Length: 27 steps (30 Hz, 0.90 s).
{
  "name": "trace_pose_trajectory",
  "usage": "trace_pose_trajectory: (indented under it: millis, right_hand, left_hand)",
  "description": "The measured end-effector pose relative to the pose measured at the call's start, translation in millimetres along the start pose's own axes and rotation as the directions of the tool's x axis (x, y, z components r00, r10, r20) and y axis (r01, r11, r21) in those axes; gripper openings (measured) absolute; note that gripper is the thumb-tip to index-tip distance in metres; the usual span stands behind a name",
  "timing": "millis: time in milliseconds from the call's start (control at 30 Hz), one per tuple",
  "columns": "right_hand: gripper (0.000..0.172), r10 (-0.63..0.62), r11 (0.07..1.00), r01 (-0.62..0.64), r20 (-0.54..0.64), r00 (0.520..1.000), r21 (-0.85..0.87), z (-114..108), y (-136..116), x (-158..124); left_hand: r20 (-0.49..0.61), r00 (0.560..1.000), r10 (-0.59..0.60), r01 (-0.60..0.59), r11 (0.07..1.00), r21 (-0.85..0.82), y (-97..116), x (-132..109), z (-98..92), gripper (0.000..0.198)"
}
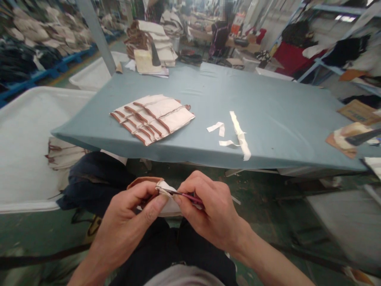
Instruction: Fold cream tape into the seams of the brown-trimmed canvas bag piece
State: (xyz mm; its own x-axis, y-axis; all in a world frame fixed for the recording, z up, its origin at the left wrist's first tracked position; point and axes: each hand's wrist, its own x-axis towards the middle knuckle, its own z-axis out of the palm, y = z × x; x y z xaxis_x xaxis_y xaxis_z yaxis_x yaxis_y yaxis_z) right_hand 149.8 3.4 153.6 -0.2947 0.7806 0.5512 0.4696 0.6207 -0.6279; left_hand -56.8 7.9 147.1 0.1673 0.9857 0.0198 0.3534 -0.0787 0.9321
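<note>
My left hand (131,218) is closed on a cream fabric piece with brown trim (171,208), thumb and index finger pinching its raised corner. The piece hangs over my lap, partly hidden by my hands. Between the fingers of my right hand (208,202) is a slim tool with a dark red handle (192,197). Its thin dark tip meets the pinched cream corner; I cannot make out the exact kind of tool. Beyond my hands, a fanned stack of similar cream pieces with brown edging (154,117) lies on the blue-green table (268,119).
Pale strips (238,131) lie on the table right of the stack. A taller pile of fabric pieces (157,39) stands at the back. A white bin (26,131) with dark cloth (92,186) beside it is at the left. At the right edge rests a dark-handled item (363,137).
</note>
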Motion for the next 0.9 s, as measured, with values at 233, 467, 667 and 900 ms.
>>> trace_pose_trajectory:
  millis: [233, 467, 667, 900]
  right_hand:
    - [0.014, 0.055, 0.998, -0.054, -0.026, 0.998, 0.017, 3, -3, -6]
    - [0.013, -0.1, 0.993, 0.097, -0.045, 0.994, -0.065, 5, 7, -13]
    - [0.009, -0.153, 0.988, 0.153, -0.089, 0.984, 0.0, 14, 25, -21]
    - [0.012, -0.153, 0.988, 0.154, -0.064, 0.986, -0.001, 16, 38, -18]
  left_hand:
    - [0.05, 0.987, 0.154, -0.154, 0.988, -0.01, -2, 5, 9.1, 0.025]
    - [0.176, 0.973, 0.15, -0.15, 0.989, -0.011, -8, 7, 10.2, 0.033]
    - [0.198, 0.966, 0.164, -0.175, 0.984, 0.036, -15, 1, 19.1, 0.029]
    - [0.229, 0.965, 0.13, -0.159, 0.981, 0.113, -16, 12, 24.5, 0.032]
